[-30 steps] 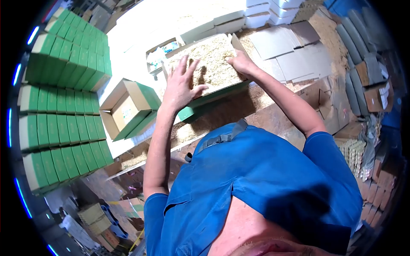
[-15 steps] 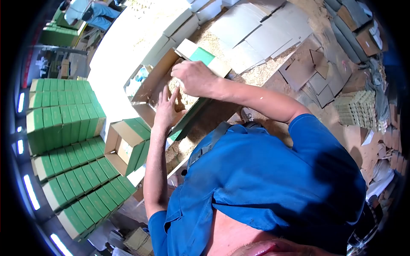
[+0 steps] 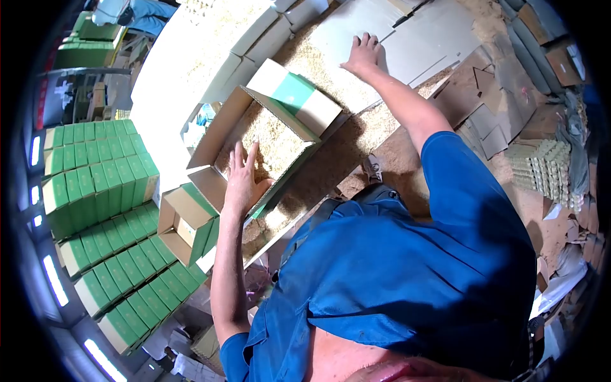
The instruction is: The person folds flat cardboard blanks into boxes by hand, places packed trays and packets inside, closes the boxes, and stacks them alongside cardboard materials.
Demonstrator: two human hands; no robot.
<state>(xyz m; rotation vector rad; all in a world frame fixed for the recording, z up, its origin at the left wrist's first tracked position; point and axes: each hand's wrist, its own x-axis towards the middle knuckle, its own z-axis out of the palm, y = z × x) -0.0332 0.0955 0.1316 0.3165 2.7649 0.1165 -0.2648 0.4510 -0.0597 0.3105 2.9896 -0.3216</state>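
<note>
An open cardboard box [image 3: 210, 141] holds loose, pale wood shavings [image 3: 264, 143]. My left hand [image 3: 240, 181] rests over its near left corner, fingers spread above the shavings and the thumb by the near wall. It holds nothing that I can see. Farther off to the right, my right hand [image 3: 364, 54] lies over flat grey-white cardboard sheets [image 3: 420, 38], fingers apart; I cannot tell whether it touches them. A green and white flap [image 3: 296, 95] of the box lies folded outward at its far side.
Many green boxes [image 3: 121, 235] stand in rows at left, near a smaller open box [image 3: 184, 219]. White boxes [image 3: 264, 38] border a bright heap of shavings. A stack of egg trays [image 3: 544, 165] stands right. A co-worker [image 3: 137, 16] is at far left.
My right hand has left the box and reached away to the cardboard sheets, its fingers opening. My left hand stays at the box, and the shavings are now more exposed.
</note>
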